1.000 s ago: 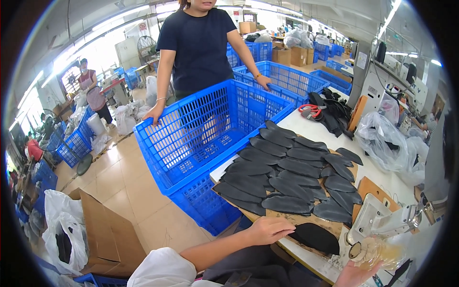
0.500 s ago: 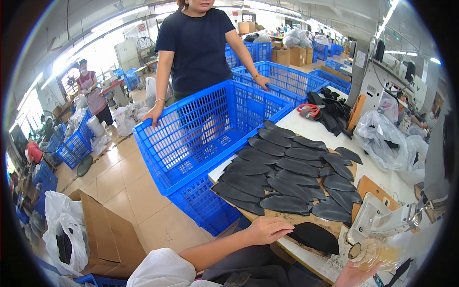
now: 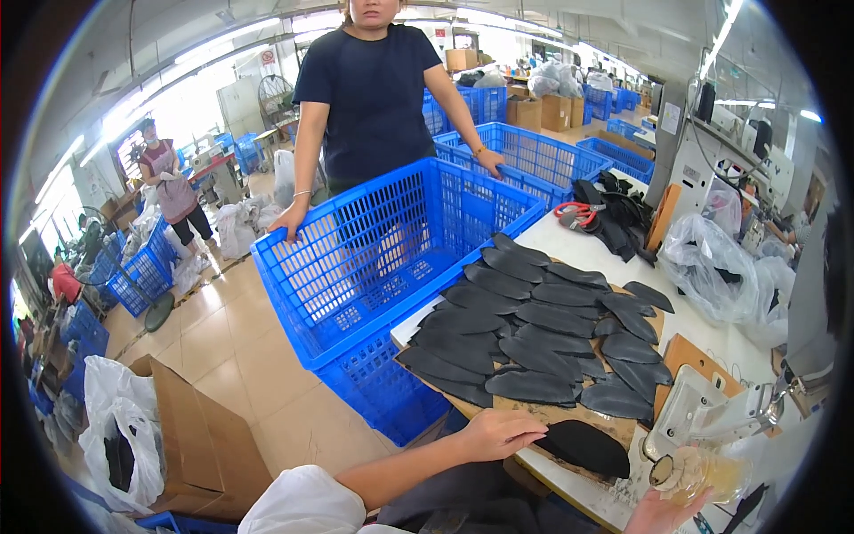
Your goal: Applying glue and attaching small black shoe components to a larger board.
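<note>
My left hand [image 3: 503, 433] is closed in a pinch, its fingertips at the left tip of a black curved shoe-shaped piece [image 3: 587, 448]. Whether it grips that tip or something small is too fine to tell. My right hand [image 3: 669, 513], partly cut off by the lower edge, is closed around a clear plastic jar [image 3: 716, 474] with yellowish contents, tilted so its round dark mouth points left. Beyond my left hand, many overlapping dark grey curved pieces [image 3: 538, 349] cover a brown board [image 3: 525, 402] on the white table.
A co-worker [image 3: 365, 98] stands across, both hands on the rim of a blue crate [image 3: 302, 343] stacked on another. A sewing machine [image 3: 712, 409] stands at right, near clear plastic bags [image 3: 712, 267]. Red-handled scissors [image 3: 578, 213] lie farther back. A cardboard box [image 3: 209, 436] is at lower left.
My hands and the jar have hardly moved. The view has shifted slightly, and the co-worker by the crates appears a little lower. Another person in the background at left has moved to a different stance.
</note>
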Motion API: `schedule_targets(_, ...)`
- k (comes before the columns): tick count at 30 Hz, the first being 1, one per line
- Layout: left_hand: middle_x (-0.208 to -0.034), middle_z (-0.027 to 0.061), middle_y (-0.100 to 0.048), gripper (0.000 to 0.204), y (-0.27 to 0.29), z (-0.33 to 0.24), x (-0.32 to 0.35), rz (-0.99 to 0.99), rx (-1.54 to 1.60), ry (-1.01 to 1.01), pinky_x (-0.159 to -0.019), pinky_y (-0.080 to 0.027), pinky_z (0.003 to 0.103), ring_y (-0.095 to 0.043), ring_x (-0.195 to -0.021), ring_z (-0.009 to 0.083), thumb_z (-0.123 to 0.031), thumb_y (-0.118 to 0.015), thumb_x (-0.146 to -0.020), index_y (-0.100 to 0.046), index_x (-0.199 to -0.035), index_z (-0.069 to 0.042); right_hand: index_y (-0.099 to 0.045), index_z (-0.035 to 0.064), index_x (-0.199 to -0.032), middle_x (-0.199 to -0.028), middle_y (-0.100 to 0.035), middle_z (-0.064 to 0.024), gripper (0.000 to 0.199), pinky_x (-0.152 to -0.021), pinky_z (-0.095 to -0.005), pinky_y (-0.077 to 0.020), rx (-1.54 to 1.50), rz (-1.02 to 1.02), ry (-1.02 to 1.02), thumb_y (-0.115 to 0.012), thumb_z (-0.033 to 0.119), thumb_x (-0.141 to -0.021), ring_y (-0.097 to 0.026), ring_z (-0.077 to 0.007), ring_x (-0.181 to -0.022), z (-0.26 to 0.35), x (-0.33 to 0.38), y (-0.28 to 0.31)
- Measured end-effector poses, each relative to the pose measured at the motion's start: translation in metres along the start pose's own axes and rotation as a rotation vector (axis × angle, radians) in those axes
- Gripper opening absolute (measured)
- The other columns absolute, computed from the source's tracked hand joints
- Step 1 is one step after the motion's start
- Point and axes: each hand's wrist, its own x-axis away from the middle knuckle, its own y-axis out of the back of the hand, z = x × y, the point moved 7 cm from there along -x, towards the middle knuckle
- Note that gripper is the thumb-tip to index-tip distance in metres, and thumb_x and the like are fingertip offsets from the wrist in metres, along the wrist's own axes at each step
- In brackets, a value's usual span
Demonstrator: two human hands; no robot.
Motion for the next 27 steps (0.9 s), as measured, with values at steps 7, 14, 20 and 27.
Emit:
schedule_targets(7,-0.080,0.0083,-0.065,0.012,0.002,0.000,0.002,-0.006,0.011,-0.002,-0.057,-0.051,0.028,-0.063,-0.066,0.0216,-0.005,-0.067,-0.077,-0.065,-0.089,-0.004,-0.037,0.0010,-0.132,-0.132,-0.045,-0.0147,0.063,-0.107,-0.0457,-0.0263,0.039,-0.020,0.035,-0.051,0.041,-0.085,-0.040,-0.0319,-0.123,0.002,0.005,-0.005)
schedule_targets(14,-0.080,0.0077,-0.065,0.012,0.000,0.004,0.001,-0.003,0.008,-0.007,-0.057,-0.051,0.027,-0.063,-0.066,0.0208,-0.005,-0.067,-0.076,-0.065,-0.088,-0.004,-0.041,0.0012,-0.129,-0.132,-0.045,-0.0155,0.060,-0.106,-0.0468,-0.0266,0.032,-0.070,0.020,-0.048,0.043,-0.086,-0.041,-0.0326,-0.122,-0.002,0.007,-0.008)
schedule_targets(20,-0.081,0.0070,-0.065,0.013,0.004,0.003,0.001,-0.014,-0.012,-0.005,-0.058,-0.051,0.028,-0.064,-0.067,0.0202,-0.004,-0.068,-0.075,-0.065,-0.088,-0.004,-0.041,0.0007,-0.129,-0.131,-0.045,-0.0166,0.060,-0.106,-0.0481,-0.0262,-0.294,0.380,-0.152,-0.050,0.042,-0.086,-0.041,-0.0338,-0.122,-0.014,-0.014,0.008)
schedule_targets(27,-0.083,0.0071,-0.066,0.013,0.003,-0.002,0.005,-0.024,-0.001,-0.011,-0.059,-0.052,0.028,-0.064,-0.068,0.0206,-0.004,-0.068,-0.075,-0.065,-0.088,-0.004,-0.040,0.0017,-0.130,-0.133,-0.042,-0.0179,0.062,-0.106,-0.0495,-0.0251,0.019,-0.011,0.032,-0.054,0.039,-0.083,-0.038,-0.0338,-0.124,-0.003,0.009,0.001)
